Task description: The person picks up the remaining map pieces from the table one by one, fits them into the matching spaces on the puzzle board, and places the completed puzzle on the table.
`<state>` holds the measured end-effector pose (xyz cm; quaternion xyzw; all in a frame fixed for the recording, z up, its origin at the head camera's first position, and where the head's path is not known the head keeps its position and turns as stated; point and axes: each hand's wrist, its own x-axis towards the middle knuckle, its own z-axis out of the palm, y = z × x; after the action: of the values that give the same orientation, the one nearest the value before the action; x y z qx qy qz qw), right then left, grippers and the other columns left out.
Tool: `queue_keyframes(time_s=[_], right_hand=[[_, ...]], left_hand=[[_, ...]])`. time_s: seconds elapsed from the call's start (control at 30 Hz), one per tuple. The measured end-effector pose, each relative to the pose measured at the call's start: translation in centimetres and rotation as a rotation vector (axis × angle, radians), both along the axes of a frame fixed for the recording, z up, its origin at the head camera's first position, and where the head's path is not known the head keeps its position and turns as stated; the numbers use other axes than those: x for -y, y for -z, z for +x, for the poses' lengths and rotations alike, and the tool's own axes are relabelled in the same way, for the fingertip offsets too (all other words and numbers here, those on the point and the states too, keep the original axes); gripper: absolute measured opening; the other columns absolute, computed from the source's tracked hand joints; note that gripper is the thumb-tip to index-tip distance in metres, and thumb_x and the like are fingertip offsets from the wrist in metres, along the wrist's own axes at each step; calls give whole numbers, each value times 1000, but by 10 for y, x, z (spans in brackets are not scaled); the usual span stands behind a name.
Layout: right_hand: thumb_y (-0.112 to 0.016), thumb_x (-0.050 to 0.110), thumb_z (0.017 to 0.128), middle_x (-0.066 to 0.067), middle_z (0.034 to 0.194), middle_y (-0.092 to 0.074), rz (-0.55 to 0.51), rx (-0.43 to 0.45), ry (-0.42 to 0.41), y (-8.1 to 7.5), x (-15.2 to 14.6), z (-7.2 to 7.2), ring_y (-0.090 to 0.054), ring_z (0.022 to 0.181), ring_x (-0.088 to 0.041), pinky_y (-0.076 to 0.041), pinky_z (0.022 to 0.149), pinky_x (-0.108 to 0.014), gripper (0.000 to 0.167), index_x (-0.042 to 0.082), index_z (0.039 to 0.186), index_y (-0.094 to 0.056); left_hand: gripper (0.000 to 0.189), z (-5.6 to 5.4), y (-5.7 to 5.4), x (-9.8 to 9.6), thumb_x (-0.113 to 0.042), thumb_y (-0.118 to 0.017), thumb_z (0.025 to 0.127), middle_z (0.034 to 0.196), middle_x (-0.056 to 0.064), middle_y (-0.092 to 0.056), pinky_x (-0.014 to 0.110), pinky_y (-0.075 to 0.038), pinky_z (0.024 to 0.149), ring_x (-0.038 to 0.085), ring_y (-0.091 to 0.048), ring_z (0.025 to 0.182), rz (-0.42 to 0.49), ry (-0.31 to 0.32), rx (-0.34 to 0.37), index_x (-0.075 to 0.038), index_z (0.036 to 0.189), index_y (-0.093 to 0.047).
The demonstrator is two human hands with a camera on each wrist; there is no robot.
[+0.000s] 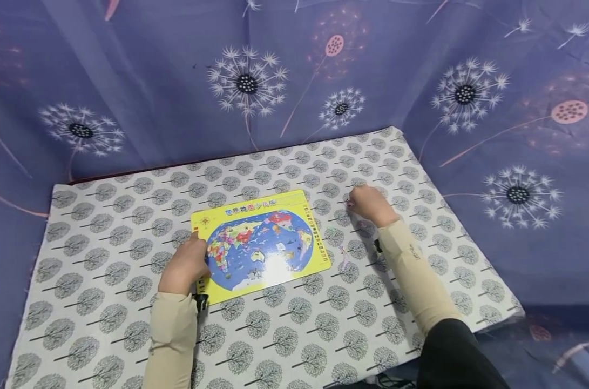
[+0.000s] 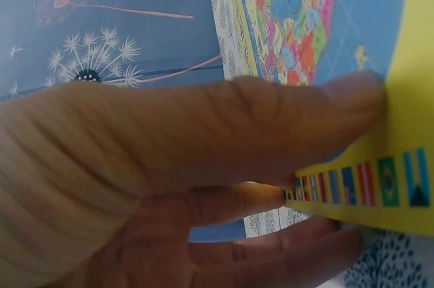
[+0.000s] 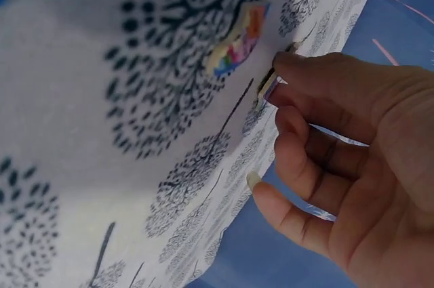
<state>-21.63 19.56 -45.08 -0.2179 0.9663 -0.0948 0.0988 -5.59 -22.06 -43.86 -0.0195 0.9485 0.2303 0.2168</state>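
Map [image 1: 270, 237] pinched at its edge by the left hand [image 1: 184, 265], right hand [image 1: 371, 205] with its grip clamped on a piece [image 3: 266, 89] (I see a loose bit [image 3: 239, 43] nearby).

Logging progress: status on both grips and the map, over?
Left grip holds map board by its left edge. Right grip pinches a small piece. Loose piece on cloth nearby, seemingly not in the way.
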Motion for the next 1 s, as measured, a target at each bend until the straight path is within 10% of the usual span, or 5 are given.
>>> queue_keyframes(time_s=[1.0], right_hand=[[-71, 0, 86, -5, 70, -60, -52, -49, -196, -26, 121, 14, -56, 62, -21, -52, 61, -32, 12, 4, 76, -66]], left_hand=[[40, -2, 2, 7, 9, -84, 67, 151, 44, -26, 44, -59, 75, 37, -61, 88, -32, -42, -25, 12, 103, -67]])
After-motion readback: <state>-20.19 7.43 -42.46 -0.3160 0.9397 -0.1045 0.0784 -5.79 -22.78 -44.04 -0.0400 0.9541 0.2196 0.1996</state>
